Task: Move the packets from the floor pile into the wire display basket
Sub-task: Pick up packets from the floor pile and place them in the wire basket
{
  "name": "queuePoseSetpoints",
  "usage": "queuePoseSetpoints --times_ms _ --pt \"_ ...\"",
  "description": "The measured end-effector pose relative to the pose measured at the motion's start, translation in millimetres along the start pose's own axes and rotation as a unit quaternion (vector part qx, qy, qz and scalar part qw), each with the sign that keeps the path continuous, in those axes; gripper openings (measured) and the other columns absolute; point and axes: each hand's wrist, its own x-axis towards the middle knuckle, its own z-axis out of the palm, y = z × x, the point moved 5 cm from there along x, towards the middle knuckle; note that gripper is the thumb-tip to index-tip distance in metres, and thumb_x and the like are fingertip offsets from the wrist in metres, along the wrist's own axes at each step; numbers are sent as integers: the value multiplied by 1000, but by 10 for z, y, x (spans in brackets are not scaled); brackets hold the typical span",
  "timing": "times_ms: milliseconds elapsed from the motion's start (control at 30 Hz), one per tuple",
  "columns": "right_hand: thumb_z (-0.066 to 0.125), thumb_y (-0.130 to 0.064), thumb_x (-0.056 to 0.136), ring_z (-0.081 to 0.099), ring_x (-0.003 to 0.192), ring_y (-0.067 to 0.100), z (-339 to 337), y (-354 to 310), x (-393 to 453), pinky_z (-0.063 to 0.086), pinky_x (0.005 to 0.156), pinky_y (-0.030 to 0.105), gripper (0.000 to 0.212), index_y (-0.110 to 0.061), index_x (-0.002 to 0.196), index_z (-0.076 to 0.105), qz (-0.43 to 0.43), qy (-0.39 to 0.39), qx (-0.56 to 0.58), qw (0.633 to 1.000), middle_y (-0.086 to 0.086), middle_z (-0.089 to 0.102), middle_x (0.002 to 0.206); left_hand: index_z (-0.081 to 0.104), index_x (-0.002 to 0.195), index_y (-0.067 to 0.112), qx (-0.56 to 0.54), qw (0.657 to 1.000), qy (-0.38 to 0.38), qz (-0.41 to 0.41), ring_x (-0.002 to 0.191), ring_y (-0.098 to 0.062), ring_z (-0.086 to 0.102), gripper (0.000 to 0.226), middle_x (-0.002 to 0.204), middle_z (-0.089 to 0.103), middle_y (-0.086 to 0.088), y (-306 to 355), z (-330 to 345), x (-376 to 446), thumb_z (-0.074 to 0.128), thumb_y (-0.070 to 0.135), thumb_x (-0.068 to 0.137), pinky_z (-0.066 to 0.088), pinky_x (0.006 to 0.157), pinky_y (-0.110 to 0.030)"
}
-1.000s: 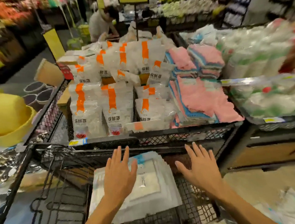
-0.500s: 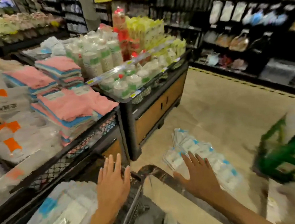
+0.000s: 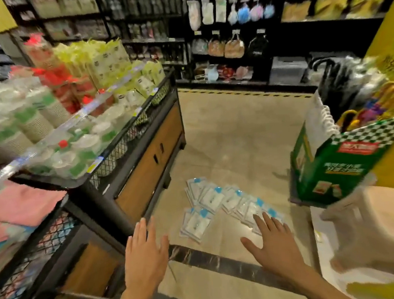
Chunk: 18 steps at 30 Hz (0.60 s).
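While both hands hang empty with fingers spread, the packets (image 3: pixel 228 203) lie piled on the floor at twelve o'clock. Left hand (image 3: pixel 144 255) sits at seven o'clock of them, right hand (image 3: pixel 275 244) at five.

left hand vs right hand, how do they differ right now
The left hand is seen against the corner of the wooden-fronted display stand, clear of the stock; the right hand is seen over the near edge of the packets on the floor. The left hand's fingers point up and lie close together; the right hand's are spread wider, with the thumb stuck out toward the left. Both are open, palm down, and hold nothing.
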Motion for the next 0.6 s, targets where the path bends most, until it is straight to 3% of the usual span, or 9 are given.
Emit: queuePoseSetpoints --times_ms 167,233,367,500,600 --pt "-39 -93 40 12 159 27 -183 621 445 11 129 47 147 -31 165 10 45 7 -3 999 0 8 173 7 163 28 -1 1000 -19 15 158 -18 6 72 171 7 2 608 201 456 15 62 100 7 126 -41" --pt "-27 -95 53 15 158 27 -266 842 586 13 129 47 135 -30 164 12 62 11 6 998 1 12 173 6 164 28 2 999 -32 29 158 -19 5 69 172 6 2 843 293 623 18 60 103 5 126 -41" --pt "23 -84 90 14 158 27 -341 1229 830 14 129 48 93 -31 164 10 101 23 27 994 2 11 173 6 164 25 25 996 -48 73 158 -19 4 69 172 6 0 1238 450 977 19 58 105 6 128 -41" --pt "28 -82 92 14 159 26 -402 1488 1069 15 129 47 91 -29 164 11 143 32 34 989 1 11 173 14 163 23 31 991 -53 120 158 -21 10 67 170 16 -3 1601 589 1421 22 56 104 11 128 -44" --pt "29 -81 93 16 158 26 -414 1611 1284 15 128 48 89 -28 164 16 168 42 40 984 2 15 172 9 164 24 38 986 -71 143 158 -21 7 76 171 10 -3 1845 735 1809 8 63 99 10 129 -43"
